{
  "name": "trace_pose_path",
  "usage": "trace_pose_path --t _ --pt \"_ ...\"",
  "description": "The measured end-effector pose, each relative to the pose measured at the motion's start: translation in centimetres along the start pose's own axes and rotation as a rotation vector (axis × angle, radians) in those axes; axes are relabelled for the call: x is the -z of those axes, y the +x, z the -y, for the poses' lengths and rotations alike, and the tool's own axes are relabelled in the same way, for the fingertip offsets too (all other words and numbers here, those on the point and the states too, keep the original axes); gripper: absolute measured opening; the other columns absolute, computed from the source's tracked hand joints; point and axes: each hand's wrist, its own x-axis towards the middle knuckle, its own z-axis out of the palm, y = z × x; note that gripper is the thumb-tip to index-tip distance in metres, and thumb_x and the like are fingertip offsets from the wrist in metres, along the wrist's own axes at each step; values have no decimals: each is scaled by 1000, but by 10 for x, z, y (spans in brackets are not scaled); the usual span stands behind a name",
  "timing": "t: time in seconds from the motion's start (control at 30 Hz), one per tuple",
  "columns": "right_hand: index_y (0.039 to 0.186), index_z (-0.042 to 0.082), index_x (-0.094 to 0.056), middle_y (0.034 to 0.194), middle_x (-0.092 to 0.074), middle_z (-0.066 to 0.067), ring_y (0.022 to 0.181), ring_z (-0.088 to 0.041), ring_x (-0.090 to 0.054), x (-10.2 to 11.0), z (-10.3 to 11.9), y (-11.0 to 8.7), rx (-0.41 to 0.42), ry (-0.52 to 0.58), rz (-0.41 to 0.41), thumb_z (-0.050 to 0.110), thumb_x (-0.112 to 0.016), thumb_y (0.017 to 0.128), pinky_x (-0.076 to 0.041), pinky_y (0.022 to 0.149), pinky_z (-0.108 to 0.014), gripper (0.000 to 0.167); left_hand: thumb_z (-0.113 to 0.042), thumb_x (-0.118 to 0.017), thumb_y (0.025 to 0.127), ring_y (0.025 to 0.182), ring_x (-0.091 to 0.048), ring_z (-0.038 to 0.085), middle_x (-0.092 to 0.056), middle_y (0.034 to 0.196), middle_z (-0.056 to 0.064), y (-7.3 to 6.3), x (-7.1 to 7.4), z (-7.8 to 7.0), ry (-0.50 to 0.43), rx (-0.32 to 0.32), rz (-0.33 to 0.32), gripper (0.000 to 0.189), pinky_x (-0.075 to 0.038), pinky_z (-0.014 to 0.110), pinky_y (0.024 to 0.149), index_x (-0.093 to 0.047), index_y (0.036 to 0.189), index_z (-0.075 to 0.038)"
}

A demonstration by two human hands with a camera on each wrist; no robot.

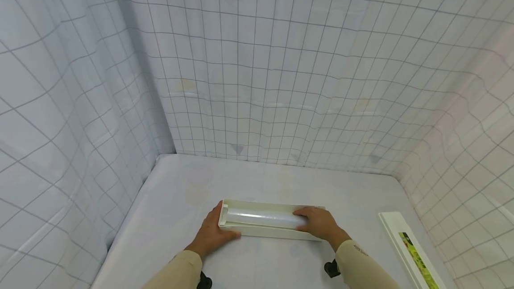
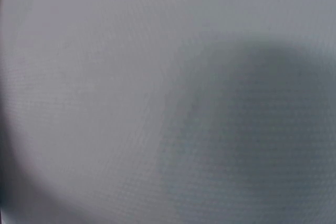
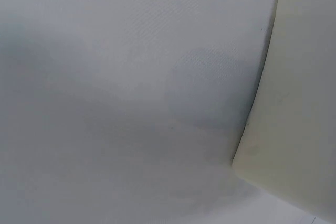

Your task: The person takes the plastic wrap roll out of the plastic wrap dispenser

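Note:
A long cream plastic box [image 1: 273, 232] lies open side up on the white-covered surface, and its corner also fills the right edge of the right wrist view. Inside it is a shiny, translucent roll of plastic wrap [image 1: 257, 217]. My left hand [image 1: 213, 232] grips the box's left end, thumb along the front wall and fingers round the far side. Over the right part of the box, my right hand [image 1: 319, 223] holds the roll near its right end between fingers and thumb. That end of the roll is hidden under the hand. The left wrist view has only pale cloth and shadow.
A long white lid-like piece [image 1: 395, 226] with a yellow-green label lies at the right side of the covered surface [image 1: 241, 177]. Grid-patterned white curtains [image 1: 257, 79] hang at the back and on both sides.

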Motion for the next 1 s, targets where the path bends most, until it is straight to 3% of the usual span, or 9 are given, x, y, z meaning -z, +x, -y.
trace_pose_path --t 0.33,0.63,1.0 --pt "126 23 -73 137 -69 1 127 -27 -64 1 -3 1 4 15 0 40 -85 81 -50 107 -50 49 -47 -95 62 136 -49 33 -54 146 10 1 1 -1 -2 -15 -9 119 -37 57 116 -32 159 -19" --pt "127 14 -72 136 -68 -7 130 -33 -61 3 -4 0 48 102 48 35 -84 83 -47 110 -52 50 -45 -95 61 134 -50 32 -56 143 9 -1 0 -2 -2 -13 -6 118 -38 58 116 -33 159 -18" --pt "130 11 -69 132 -71 -9 122 -33 -66 5 -5 -1 148 20 -4 35 -82 84 -52 104 -50 53 -46 -96 60 130 -51 27 -59 138 4 -1 -1 -1 -13 -25 -23 117 -39 56 115 -36 157 -20"
